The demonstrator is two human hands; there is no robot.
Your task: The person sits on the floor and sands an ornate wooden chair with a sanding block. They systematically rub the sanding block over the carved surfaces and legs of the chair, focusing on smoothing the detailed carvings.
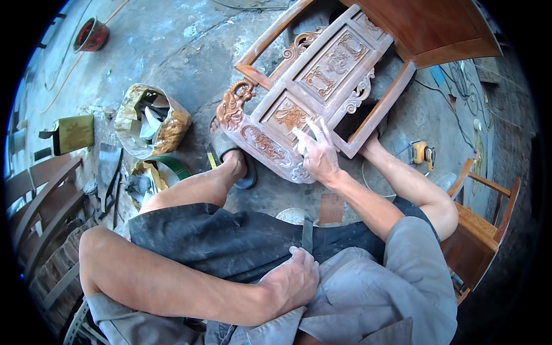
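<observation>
A carved wooden chair frame (339,69) lies tilted in front of me, dusted white. Its back holds carved panels, scrollwork and an animal-head carving (231,104) at the left end. My right hand (319,154) rests on the near end by the lowest carved panel (287,117). Its fingers are whitened and stretched apart; what lies under the palm is hidden. My left hand (293,279) is curled closed at my lap. A dark flat strip (307,233) shows just beyond its fingers, but I cannot tell whether the hand grips it.
At left stand a stained white bucket (178,123) with scraps inside, a yellow-green container (76,135) and a red bucket (92,35). A yellow power sander (422,154) sits at right, near cables and a wooden chair (477,230). A brown abrasive sheet (332,208) lies between my legs.
</observation>
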